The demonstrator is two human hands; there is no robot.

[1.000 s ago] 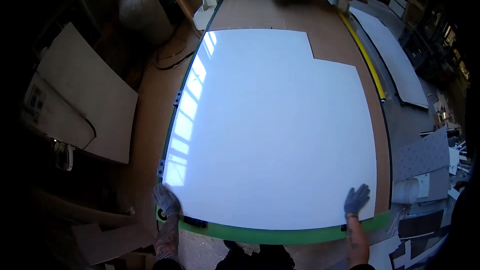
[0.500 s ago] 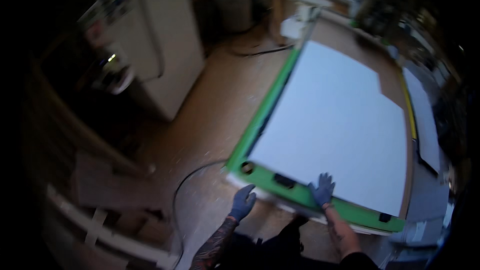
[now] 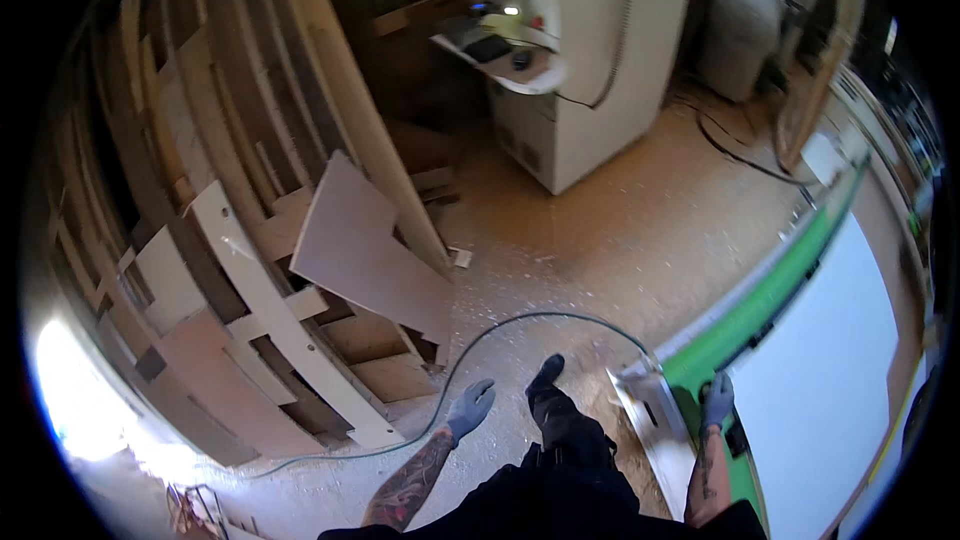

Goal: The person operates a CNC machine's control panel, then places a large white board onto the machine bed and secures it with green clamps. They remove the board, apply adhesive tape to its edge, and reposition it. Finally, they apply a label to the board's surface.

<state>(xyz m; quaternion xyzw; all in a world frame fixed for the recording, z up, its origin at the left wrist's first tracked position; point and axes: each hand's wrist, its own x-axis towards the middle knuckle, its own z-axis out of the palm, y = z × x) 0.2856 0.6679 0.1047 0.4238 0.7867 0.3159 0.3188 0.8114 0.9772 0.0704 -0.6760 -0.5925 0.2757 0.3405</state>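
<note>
Resting on the corner of the green-edged machine bed (image 3: 745, 335), the right hand (image 3: 716, 400) in its grey-blue glove lies flat with the fingers together, pointing up along the green rim and clamped on nothing. Just beside it, to the right, the large white rectangular sheet (image 3: 820, 380) lies flat on that bed and runs away toward the far right. The left hand (image 3: 470, 407), gloved the same, hangs free over the floor with the fingers loosely spread and nothing in them. Between the two hands a black shoe (image 3: 548, 395) steps forward onto the sawdust-strewn floor (image 3: 600, 240), and a thin green hose (image 3: 520, 325) curves across it toward the bed's corner. By the look of it the person is walking round the corner of the bed with one hand steadying on it; the step calls for keeping the foot off the hose. Farther left, pale offcut boards (image 3: 370, 255) lean against a wooden rack, and a white control cabinet (image 3: 590, 80) stands beyond.
</note>
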